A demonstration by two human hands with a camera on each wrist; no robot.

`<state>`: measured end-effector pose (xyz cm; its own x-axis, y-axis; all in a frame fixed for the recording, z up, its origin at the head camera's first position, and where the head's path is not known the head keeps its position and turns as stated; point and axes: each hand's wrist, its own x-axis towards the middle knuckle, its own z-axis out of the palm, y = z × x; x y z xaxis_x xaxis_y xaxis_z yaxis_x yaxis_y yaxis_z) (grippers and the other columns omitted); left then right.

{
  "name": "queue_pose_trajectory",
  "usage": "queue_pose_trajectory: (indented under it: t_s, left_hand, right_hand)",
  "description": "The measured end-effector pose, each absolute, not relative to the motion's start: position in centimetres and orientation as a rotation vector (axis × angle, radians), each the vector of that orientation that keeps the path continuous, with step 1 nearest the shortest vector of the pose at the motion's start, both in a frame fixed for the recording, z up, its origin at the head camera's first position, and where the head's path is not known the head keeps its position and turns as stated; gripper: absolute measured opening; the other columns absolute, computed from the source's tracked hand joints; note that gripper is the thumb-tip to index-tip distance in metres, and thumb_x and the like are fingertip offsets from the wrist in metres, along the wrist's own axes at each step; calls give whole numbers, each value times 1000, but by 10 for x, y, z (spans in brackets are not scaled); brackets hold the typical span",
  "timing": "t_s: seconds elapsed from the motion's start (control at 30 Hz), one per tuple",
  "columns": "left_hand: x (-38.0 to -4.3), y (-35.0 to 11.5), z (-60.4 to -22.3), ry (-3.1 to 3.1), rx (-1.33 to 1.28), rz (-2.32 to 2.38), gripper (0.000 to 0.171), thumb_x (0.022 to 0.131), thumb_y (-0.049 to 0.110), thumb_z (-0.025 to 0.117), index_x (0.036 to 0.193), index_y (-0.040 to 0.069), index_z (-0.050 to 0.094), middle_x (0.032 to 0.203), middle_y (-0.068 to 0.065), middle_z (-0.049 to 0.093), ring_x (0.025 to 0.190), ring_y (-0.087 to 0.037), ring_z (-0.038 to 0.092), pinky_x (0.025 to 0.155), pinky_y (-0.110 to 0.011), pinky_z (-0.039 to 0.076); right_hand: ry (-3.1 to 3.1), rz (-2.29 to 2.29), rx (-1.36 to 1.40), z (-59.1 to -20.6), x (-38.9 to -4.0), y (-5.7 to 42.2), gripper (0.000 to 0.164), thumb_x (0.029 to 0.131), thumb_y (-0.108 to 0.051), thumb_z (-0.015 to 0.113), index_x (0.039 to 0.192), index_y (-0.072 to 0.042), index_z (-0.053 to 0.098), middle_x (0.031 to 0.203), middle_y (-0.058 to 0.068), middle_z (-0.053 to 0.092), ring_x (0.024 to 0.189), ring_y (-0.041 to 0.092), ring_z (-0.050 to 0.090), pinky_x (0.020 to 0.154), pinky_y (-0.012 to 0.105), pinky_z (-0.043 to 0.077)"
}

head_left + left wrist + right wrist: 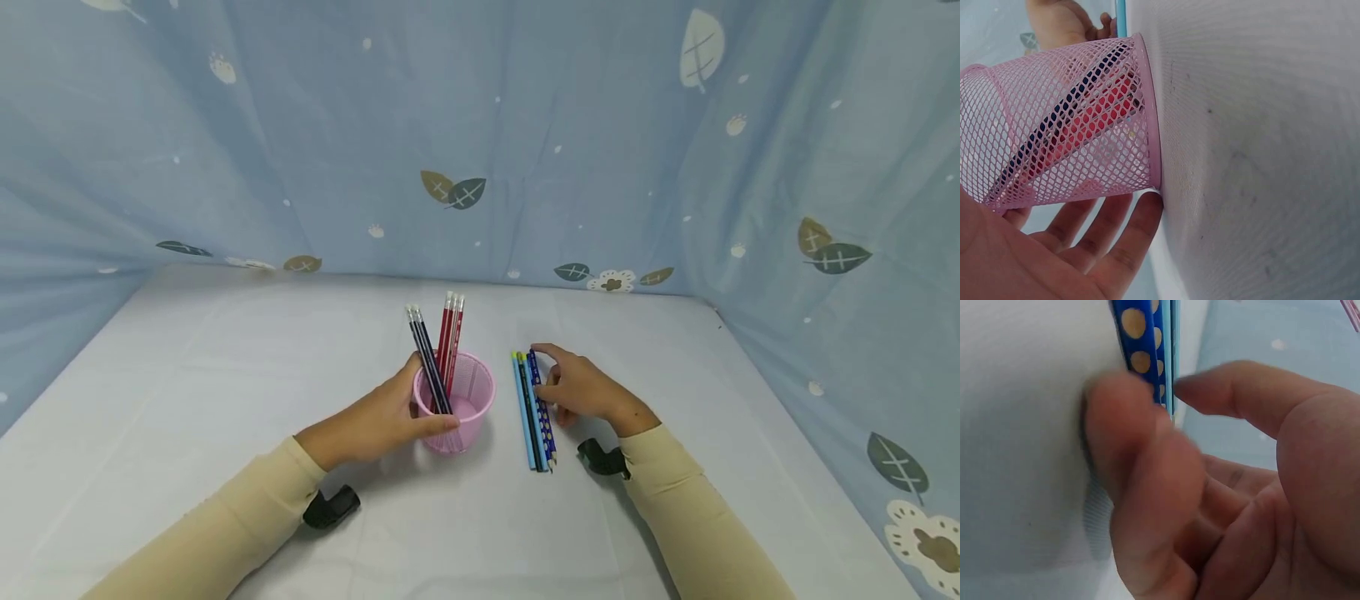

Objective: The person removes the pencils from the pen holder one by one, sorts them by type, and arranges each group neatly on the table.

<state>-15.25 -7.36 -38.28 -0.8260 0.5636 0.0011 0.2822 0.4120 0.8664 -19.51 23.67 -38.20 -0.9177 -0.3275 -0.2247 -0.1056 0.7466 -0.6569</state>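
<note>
In the right wrist view, the right hand [1229, 494] shows blurred fingertips [1119, 406] left of centre; spotted blue pencils [1138, 344] (upper middle) run past the top edge.

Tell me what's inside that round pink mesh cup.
The round pink mesh cup holds slim dark pencils and slim red pencils, pale ends up. Its mesh partly covers their lower ends, so the tips can't be made out clearly.

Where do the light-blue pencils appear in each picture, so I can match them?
Head: light-blue pencils, just right of centre, in the pencil row.
Left wrist: apparently one short light-blue length, top edge, left of centre.
Right wrist: narrow light-blue edges at the top, beside spotted blue pencils.
Shared landmark: the right hand, seen in all three.
</note>
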Motion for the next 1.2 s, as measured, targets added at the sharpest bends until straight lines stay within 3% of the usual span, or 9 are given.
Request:
queue_pose_trajectory:
  t_s: [0.3, 0.43, 0.5, 0.6, 0.7, 1.03, 1.2]
  left_hand:
    - [-152, -74, -381, 2395, 736, 1380, 88, 89, 47, 73, 152, 23, 18, 135, -8, 58, 120, -18, 58, 105, -45, 44]
    - [-152, -74, -381, 2375, 740, 1392, 86, 90, 44, 73, 152, 21, 18, 136, -10, 57, 121, -18, 57, 105, -44, 44]
    - [-153, -74, -382, 2365, 743, 1398, 85, 90, 43, 73, 152, 21, 18, 135, -10, 58, 120, -18, 58, 104, -44, 44]
    - [-153, -74, -382, 2360, 760, 1410, 85, 90, 43, 73, 152, 21, 18, 135, -9, 58, 119, -17, 58, 104, -44, 44]
    - [-154, -73, -382, 2354, 777, 1414, 87, 90, 43, 73, 153, 21, 17, 135, -9, 58, 119, -17, 59, 104, -44, 45]
    - [-152, -73, -382, 2307, 805, 1441, 86, 93, 33, 72, 154, 25, 13, 139, -8, 57, 117, -15, 61, 102, -40, 48]
    - [-152, -73, -382, 2279, 838, 1447, 85, 94, 34, 70, 154, 21, 13, 139, -9, 56, 119, -18, 61, 101, -38, 49]
  right_hand:
    - [2920, -1012, -475, -369, -185, 217, 40, 100, -17, 57, 139, -12, 54, 88, 8, 64, 63, 17, 57, 54, 30, 50]
    - [2998, -1214, -613, -359, -171, 203, 34, 104, -20, 53, 136, -11, 56, 97, 11, 66, 80, 20, 64, 67, 33, 58]
    - [3003, -1298, -702, -355, -163, 195, 36, 105, -20, 51, 140, -10, 53, 108, 13, 66, 95, 21, 65, 81, 37, 59]
    - [2966, -1376, -830, -350, -151, 183, 43, 106, -22, 49, 147, -11, 45, 129, 12, 60, 119, 23, 59, 101, 44, 51]
    - [2852, -1442, -897, -350, -140, 173, 51, 107, -27, 48, 154, -14, 35, 145, 11, 50, 134, 25, 51, 108, 48, 45]
    - [2602, -1396, -900, -360, -128, 160, 70, 104, -39, 51, 161, -25, 12, 165, -2, 25, 152, 21, 26, 119, 53, 29]
    - [2588, -1334, -888, -364, -129, 160, 73, 103, -37, 55, 161, -29, 10, 167, -7, 18, 152, 20, 27, 120, 54, 26]
